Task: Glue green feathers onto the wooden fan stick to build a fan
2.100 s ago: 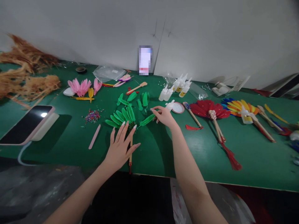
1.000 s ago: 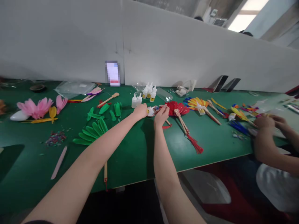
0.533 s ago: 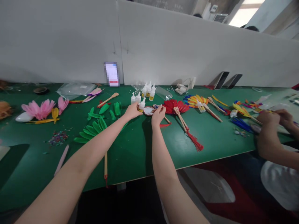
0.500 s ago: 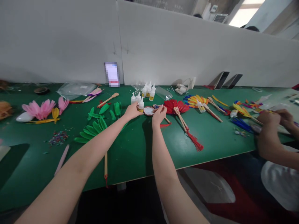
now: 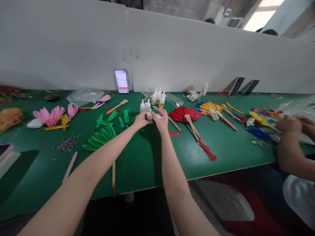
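My left hand (image 5: 140, 120) is closed round a small white glue bottle (image 5: 149, 115) with a yellow label. Close on its right, my right hand (image 5: 160, 122) has its fingers at the top of that bottle; whether they grip anything is too small to tell. White glue bottles (image 5: 142, 107) stand just behind my left hand, and several more (image 5: 161, 99) are grouped farther back. A round dish (image 5: 159, 116) is mostly hidden by my right hand. The red feather fan (image 5: 184, 114) lies to the right, green feathers (image 5: 102, 136) to the left.
A phone (image 5: 121, 80) leans on the grey partition (image 5: 184, 49). Pink feathers (image 5: 50, 115), loose chips (image 5: 66, 145) and a pink stick (image 5: 70, 167) lie left. Multicoloured fans (image 5: 211, 109) lie right, near another person's hands (image 5: 289, 124). The table's front edge (image 5: 228, 170) crosses below.
My right hand has moved left from above the dish to the bottle in my left hand. The whole view has shifted slightly.
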